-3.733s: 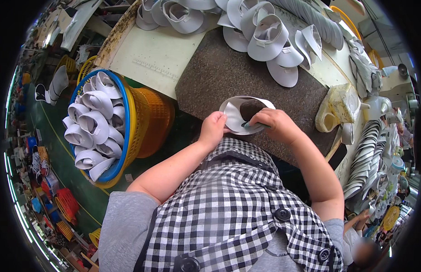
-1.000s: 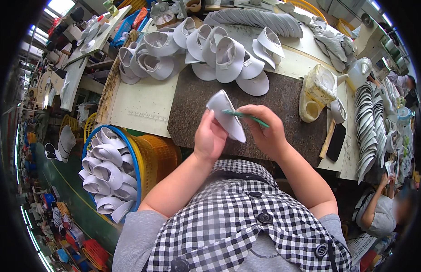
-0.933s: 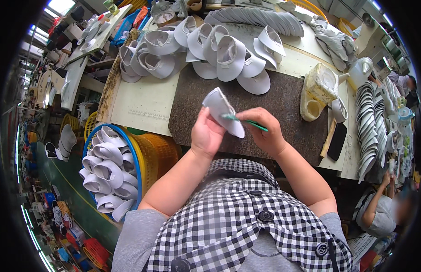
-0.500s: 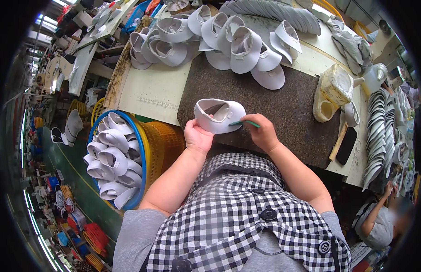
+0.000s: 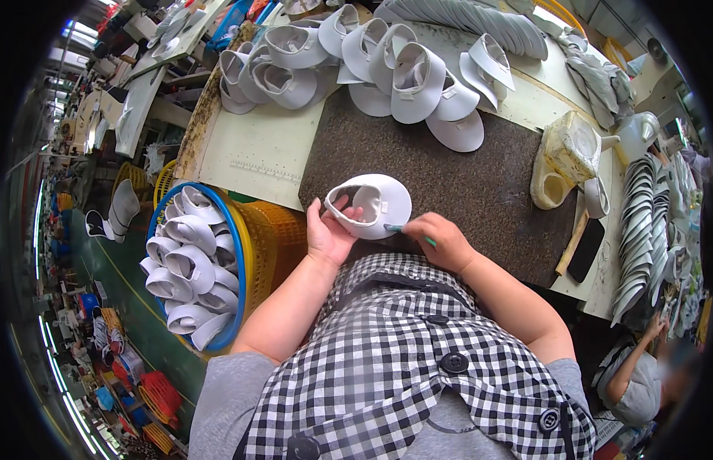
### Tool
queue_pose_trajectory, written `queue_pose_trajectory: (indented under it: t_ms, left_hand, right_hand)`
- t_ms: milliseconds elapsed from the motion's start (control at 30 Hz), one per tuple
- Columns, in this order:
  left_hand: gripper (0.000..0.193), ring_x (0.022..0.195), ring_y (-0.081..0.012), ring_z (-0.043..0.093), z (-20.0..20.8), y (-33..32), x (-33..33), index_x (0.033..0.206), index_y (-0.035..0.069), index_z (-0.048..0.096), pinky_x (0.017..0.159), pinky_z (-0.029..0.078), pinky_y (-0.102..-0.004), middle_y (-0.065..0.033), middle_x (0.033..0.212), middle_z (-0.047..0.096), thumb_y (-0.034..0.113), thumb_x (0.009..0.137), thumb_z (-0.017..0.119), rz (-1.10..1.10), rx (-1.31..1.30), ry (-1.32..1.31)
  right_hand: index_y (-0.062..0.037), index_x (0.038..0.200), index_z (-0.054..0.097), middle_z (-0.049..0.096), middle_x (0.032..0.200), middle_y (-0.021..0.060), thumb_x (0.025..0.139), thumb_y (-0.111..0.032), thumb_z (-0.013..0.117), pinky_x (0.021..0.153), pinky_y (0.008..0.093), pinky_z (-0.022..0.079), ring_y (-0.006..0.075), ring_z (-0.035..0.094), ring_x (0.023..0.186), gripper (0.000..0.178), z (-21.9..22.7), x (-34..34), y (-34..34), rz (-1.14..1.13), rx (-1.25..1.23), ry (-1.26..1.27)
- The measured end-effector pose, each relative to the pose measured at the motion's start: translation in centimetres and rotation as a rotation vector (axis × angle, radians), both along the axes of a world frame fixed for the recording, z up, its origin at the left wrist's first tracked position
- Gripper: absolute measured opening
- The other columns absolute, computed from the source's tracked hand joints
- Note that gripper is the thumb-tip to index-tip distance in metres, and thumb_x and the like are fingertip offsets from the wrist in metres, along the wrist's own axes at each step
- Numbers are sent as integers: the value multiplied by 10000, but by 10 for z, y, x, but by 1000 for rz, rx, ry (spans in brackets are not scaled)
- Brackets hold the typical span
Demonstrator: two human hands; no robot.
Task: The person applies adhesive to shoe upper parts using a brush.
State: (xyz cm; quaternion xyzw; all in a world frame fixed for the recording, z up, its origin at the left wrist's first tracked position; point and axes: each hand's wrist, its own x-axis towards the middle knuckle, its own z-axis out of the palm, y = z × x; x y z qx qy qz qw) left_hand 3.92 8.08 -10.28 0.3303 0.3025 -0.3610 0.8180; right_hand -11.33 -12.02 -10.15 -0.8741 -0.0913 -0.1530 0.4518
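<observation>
Head view: the visor (image 5: 398, 198), over the tabletop (image 5: 464, 199) toward 8 o'clock, has turned from edge-on to hole-up, half-curled left hand (image 5: 332, 238) clasping it, its 5 o'clock edge now facing the green tool (image 5: 431, 241) the right hand (image 5: 442, 239) pinches tightly.

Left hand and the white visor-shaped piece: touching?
Touching. The head view shows the left hand holding the white visor-shaped piece at its left edge, fingers visible through the opening.

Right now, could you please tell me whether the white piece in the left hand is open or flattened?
Open: the white piece forms a rounded loop, and part of the left hand shows through its opening.
</observation>
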Motion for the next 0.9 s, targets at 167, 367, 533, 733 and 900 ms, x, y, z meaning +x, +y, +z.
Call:
queue_pose_trajectory:
  t_ms: [167, 367, 533, 733, 900]
  left_hand:
    - [340, 926, -308, 656, 7, 13, 22, 1082, -4, 605, 896, 501, -480, -108, 795, 672, 246, 856, 560, -279, -31, -92]
    - [487, 1066, -248, 634, 55, 15, 24, 1295, -54, 494, 962, 491, -353, -146, 1127, 654, 78, 832, 567, -719, -115, -353]
    - [559, 1088, -197, 619, 85, -3, -8, 1346, -48, 471, 970, 475, -327, -119, 1232, 612, 15, 806, 603, -802, 0, -546]
    - [558, 1067, -174, 606, 77, -15, -21, 1348, -39, 463, 939, 478, -306, -112, 1205, 614, 13, 807, 589, -764, -66, -461]
    - [582, 1090, -203, 599, 59, -14, -23, 1385, -25, 395, 960, 470, -330, -126, 1253, 579, 199, 875, 565, -821, -174, -325]
  right_hand:
    - [-70, 1032, 591, 613, 902, 152, 870, -29, 601, 735, 403, 497, 348, 607, 841, 168, -1, 40, -6, -463, 81, -31]
    - [-34, 1100, 564, 606, 952, 47, 941, -29, 564, 754, 254, 473, 125, 580, 852, 159, 47, 35, -7, -530, 548, -17]
    - [-46, 1116, 548, 591, 922, 38, 944, -37, 563, 706, 228, 455, 84, 546, 795, 173, 81, 27, -8, -443, 673, -45]
    - [-63, 1116, 559, 582, 917, 25, 951, -73, 589, 661, 225, 450, 76, 526, 732, 168, 77, 6, -45, -705, 456, -125]
    - [-44, 1110, 584, 602, 973, 25, 954, -94, 596, 775, 247, 468, 98, 558, 851, 165, 59, -89, -146, -1144, 313, -213]
